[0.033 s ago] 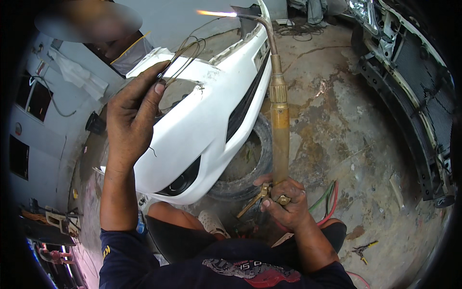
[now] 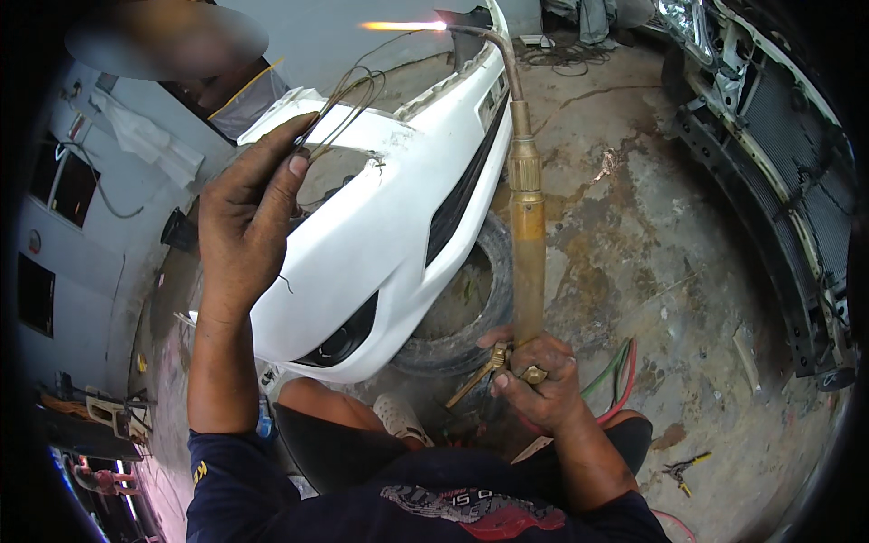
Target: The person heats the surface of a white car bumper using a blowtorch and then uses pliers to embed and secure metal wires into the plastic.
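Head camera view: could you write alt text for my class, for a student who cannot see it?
A person's right hand grips a long brass torch, its orange flame pointing left near thin, looped metal wire pinched in the left hand. Beyond is a white car bumper, partly hiding a black rubber tyre.

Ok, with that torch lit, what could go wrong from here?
Heat might travel down the wire into the bare left hand, since one end appears close to the flame. The flame could scorch the white bumper if the torch in the right hand dips toward it. The red hose runs close by the right leg, so it might snag.
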Action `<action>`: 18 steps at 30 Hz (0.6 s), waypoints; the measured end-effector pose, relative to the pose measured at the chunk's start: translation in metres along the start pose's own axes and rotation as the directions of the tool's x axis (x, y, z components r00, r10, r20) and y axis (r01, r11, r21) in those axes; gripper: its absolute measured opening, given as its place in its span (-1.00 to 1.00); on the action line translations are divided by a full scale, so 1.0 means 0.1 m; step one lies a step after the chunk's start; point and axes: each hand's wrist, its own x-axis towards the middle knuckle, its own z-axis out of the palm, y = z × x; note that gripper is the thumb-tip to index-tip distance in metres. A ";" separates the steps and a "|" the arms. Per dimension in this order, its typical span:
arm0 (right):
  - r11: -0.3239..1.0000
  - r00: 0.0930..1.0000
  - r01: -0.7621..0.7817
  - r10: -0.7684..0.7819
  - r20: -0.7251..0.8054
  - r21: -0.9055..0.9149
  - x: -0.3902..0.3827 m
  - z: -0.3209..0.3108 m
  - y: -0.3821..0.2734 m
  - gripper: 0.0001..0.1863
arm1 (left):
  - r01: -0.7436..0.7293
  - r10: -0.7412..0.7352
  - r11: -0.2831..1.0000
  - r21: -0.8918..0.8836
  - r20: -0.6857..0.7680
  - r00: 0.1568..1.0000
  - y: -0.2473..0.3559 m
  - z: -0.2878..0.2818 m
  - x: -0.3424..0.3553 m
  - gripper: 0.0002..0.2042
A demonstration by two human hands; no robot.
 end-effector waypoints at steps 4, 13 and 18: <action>0.995 0.995 0.090 -0.091 -0.035 -0.035 0.01 0.01 0.06 -0.79 | -0.059 0.058 0.966 0.254 0.010 0.998 0.01 -0.16 -0.05 -0.66; 0.999 0.998 0.019 -0.021 -0.066 -0.032 -0.02 -0.04 0.15 -0.81 | -0.059 -0.140 0.748 0.661 0.244 0.960 -0.09 -0.25 -0.32 -0.67; 0.996 0.991 -0.073 0.079 -0.107 0.052 -0.05 0.03 0.10 -0.82 | -0.100 -0.141 0.708 0.699 0.279 0.950 -0.21 -0.09 -0.32 -0.69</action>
